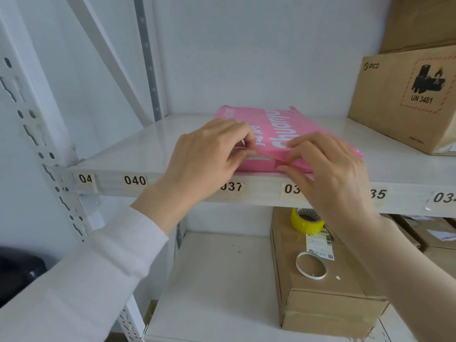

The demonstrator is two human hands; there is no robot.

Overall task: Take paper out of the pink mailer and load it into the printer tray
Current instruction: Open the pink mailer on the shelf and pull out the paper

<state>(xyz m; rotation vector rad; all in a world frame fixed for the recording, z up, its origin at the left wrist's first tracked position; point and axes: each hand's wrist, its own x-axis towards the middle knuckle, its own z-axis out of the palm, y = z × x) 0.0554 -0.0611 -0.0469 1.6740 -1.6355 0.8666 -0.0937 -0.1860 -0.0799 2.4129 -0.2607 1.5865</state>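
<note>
The pink mailer (283, 129) lay at the shelf's (138, 149) front edge. The left hand (209, 154) and right hand (328, 166) each pinched its near flap, fingers closed.

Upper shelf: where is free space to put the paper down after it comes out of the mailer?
The upper shelf is bare between the left upright and the pink mailer, and again between the mailer and the PICO box. The front edge is crowded: the left hand and right hand work at the mailer's near end.
</note>
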